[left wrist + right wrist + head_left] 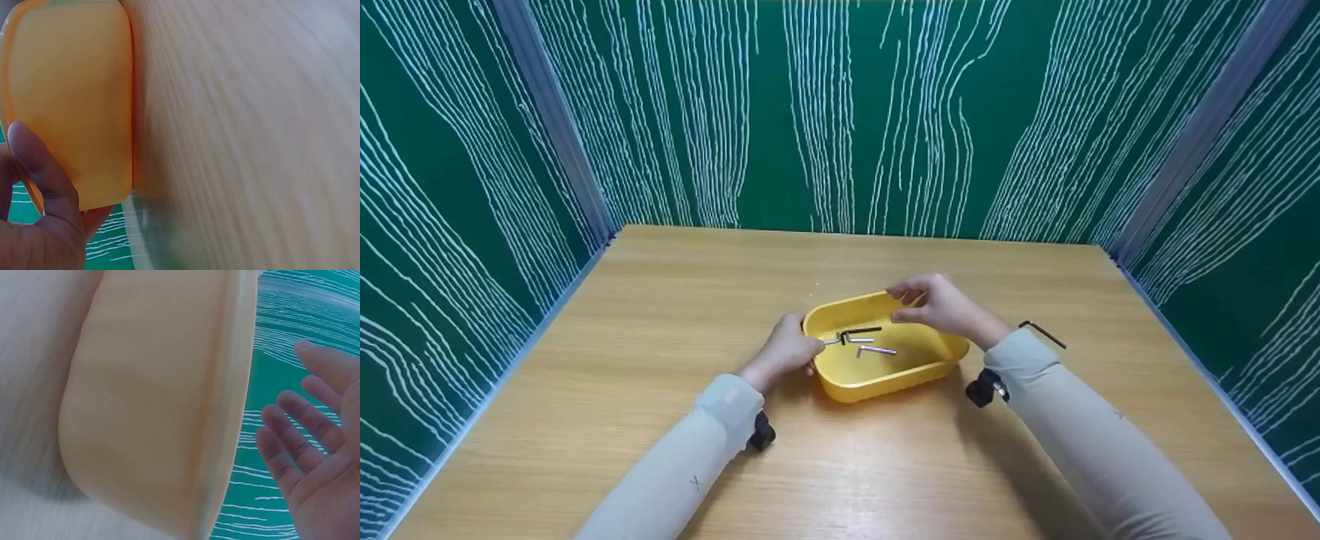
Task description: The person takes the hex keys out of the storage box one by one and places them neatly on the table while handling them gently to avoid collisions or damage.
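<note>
A yellow plastic bin (877, 382) stands on the wooden table. My left hand (789, 346) grips its left end at the rim; in the left wrist view the thumb (48, 169) lies along the outer wall. On the bin's floor are a black hex key (861, 330) and a silver hex key (877, 349), with another short silver piece (861, 340) beside the black one. Over the far right part of the bin hovers my right hand (941, 304). Its fingers are spread and relaxed with nothing in them, apart from the bin's rim (239, 410) in the right wrist view.
Another black hex key (1044, 334) lies on the table right of the bin, just beyond the right sleeve. Green walls (765, 112) with white wavy lines enclose the wooden table (585, 420) at the back and both sides.
</note>
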Available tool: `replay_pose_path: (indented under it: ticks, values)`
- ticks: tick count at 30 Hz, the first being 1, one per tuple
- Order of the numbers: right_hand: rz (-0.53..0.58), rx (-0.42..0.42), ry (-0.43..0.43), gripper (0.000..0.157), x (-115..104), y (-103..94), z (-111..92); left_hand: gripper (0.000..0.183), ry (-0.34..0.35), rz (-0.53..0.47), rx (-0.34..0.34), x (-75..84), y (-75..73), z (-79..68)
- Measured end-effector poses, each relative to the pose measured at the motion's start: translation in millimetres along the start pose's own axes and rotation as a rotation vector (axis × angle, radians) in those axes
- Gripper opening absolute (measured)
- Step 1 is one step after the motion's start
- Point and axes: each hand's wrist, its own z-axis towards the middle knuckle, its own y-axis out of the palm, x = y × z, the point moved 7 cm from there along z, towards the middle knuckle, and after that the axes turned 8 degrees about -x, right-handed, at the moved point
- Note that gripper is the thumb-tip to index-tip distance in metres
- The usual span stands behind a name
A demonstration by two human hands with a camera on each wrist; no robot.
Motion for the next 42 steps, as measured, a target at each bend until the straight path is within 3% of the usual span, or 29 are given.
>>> replay_pose_path:
  ticks: [6,11,16,33,42]
  values:
    - [0.004,-0.032,0.035,0.041,3.1,10.8,4.9,0.046,-0.005,-0.005,0.0,-0.2,0.3,0.1]
    - [-0.002,-0.048,-0.003,0.04,0.8,18.3,7.0,0.043,-0.013,0.003,0.007,0.4,-0.4,0.2]
    - [0.01,-0.079,0.017,0.04,4.3,26.2,8.8,0.041,-0.032,0.014,0.016,-0.1,-0.7,0.8]
    - [-0.067,-0.217,0.07,0.043,13.8,52.4,15.9,0.042,-0.037,0.016,0.019,-2.3,0.0,1.9]
    - [-0.145,-0.261,0.062,0.035,15.7,60.9,22.9,0.045,-0.026,0.02,0.015,-0.7,-0.6,1.0]
